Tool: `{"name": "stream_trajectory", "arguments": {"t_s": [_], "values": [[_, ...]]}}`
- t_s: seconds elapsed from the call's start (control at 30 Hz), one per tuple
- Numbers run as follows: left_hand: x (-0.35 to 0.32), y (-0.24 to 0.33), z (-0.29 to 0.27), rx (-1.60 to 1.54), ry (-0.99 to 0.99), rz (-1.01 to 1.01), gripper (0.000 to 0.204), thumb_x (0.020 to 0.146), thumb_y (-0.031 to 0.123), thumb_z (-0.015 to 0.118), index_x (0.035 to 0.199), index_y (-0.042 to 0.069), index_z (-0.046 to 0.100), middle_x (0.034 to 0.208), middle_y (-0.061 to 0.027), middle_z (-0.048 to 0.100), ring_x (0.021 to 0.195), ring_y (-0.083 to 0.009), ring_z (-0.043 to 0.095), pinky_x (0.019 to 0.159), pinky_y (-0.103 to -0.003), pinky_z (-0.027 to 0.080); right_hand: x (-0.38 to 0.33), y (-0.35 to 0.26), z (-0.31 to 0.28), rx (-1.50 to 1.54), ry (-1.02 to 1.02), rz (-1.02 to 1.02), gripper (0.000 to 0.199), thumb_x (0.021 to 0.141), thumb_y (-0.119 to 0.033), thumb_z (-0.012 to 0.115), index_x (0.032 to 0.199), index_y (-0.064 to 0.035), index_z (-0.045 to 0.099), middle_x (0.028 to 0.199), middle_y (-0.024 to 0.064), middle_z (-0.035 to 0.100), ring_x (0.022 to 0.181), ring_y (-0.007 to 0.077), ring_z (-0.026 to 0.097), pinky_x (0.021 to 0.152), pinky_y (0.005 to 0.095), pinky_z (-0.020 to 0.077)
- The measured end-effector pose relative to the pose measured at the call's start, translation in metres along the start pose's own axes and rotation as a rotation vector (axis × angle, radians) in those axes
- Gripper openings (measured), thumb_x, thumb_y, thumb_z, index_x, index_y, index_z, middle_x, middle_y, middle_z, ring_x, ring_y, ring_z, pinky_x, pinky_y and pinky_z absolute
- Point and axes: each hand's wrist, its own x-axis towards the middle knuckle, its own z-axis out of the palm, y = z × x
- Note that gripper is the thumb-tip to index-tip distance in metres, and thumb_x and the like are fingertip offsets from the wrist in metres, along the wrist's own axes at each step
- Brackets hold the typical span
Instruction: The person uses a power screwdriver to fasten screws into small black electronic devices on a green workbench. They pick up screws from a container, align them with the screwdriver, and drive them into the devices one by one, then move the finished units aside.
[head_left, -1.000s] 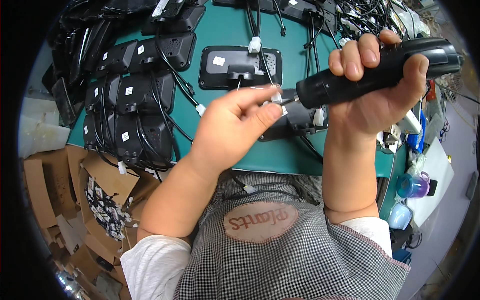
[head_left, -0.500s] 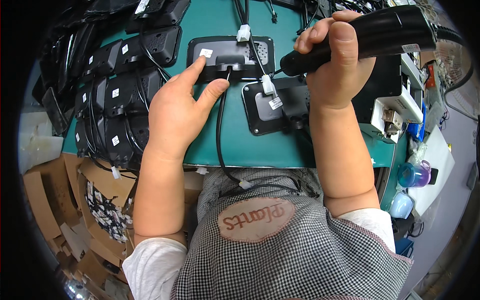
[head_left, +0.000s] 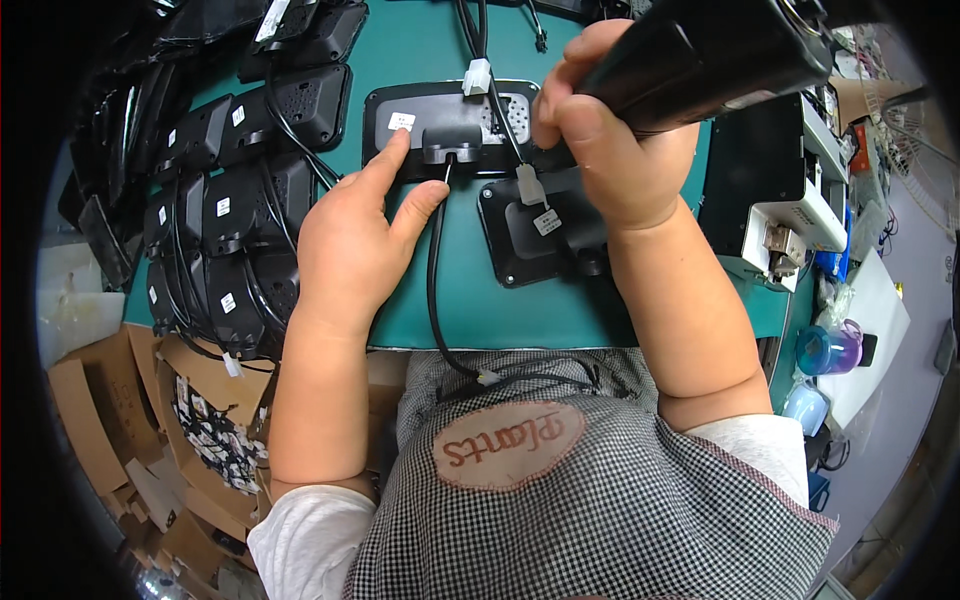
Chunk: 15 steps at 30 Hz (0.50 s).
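Observation:
A black electric screwdriver (head_left: 700, 60) is gripped in my right hand (head_left: 640, 175), raised over the right side of a flat black plastic housing (head_left: 435, 105). Its tip is hidden behind my fingers. My left hand (head_left: 345, 245) lies with index finger and thumb spread: the index fingertip rests at the housing's white label, and the thumb tip is beside the black cable (head_left: 435, 270) leaving the housing's hooded outlet. A second black housing (head_left: 515, 250) lies nearer, to the right, partly under my right wrist. A cable with a white connector (head_left: 477, 78) crosses the first housing.
Several similar black housings with cables (head_left: 225, 205) are stacked at the left on the green table (head_left: 400, 320). A black-and-white metal device (head_left: 775, 190) stands at the right. Cardboard boxes (head_left: 95, 400) sit below left; a blue-purple cup (head_left: 830, 345) is far right.
My right hand has shifted left and slightly down with the screwdriver, whose body now tilts more steeply. My left hand keeps its pose; the whole view has shifted a little.

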Motion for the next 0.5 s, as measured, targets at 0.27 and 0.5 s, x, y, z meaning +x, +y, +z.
{"name": "stream_trajectory", "arguments": {"t_s": [0.27,0.5], "values": [[-0.005,-0.010,0.006,-0.584,0.026,-0.136,0.042,0.087,0.030,0.059,0.117,0.000,0.055,0.064,-0.0008,0.052,0.055,-0.0086,0.045,0.054,-0.022,0.042,0.007,-0.023,0.001,0.322,0.330,0.018,0.026,0.084,-0.029,0.056,0.097,-0.0064,0.054,0.069,0.0053,0.053,0.057,0.0181,0.051,0.057,0.0332,0.0442],[-0.016,0.003,-0.008,-1.997,-0.133,-0.414,0.057,0.097,0.042,0.034,0.118,-0.009,0.045,0.093,-0.0103,0.058,0.082,-0.0169,0.058,0.067,-0.026,0.048,0.014,-0.060,0.022,0.575,0.007,0.002,0.052,0.081,-0.052,0.052,0.106,-0.0069,0.057,0.079,0.0019,0.053,0.063,0.0159,0.050,0.061,0.0315,0.0413]]}}
